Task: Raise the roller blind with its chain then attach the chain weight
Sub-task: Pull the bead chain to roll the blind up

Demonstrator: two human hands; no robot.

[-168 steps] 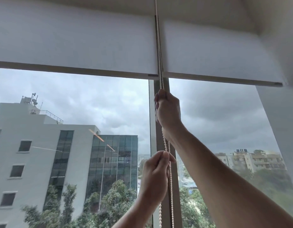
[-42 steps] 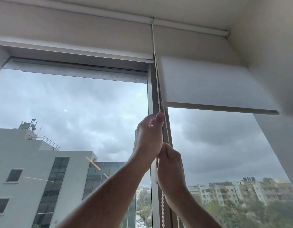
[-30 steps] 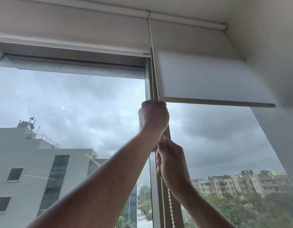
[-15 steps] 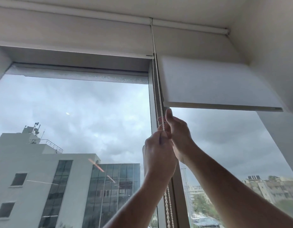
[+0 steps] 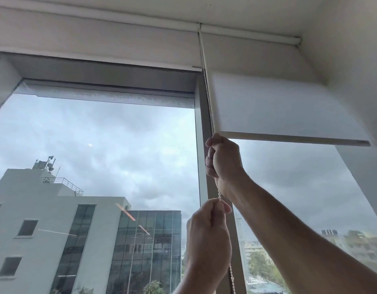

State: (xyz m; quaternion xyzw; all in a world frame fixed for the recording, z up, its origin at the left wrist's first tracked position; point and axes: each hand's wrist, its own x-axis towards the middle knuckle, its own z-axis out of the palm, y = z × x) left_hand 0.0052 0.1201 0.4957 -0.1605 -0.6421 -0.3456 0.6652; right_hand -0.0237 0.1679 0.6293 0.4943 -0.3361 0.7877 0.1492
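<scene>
A white beaded chain (image 5: 207, 90) runs down from the blind roller along the grey window post. My right hand (image 5: 223, 160) is fisted around the chain just under the right blind's bottom bar. My left hand (image 5: 208, 230) pinches the same chain lower down, between thumb and fingers. The left roller blind (image 5: 94, 43) is rolled up near the ceiling, with its bottom bar above the window frame. The right roller blind (image 5: 278, 109) hangs lower, covering the top of the right pane. No chain weight is in view.
The grey window post (image 5: 201, 145) stands between two large panes. A white wall (image 5: 357, 60) closes in at the right. Outside are a white building (image 5: 45, 219), a glass-fronted block and a cloudy sky.
My left hand has dropped down the chain while my right hand has risen and closed on it just under the right blind. The left blind's bottom bar sits far higher than 5.6 s ago.
</scene>
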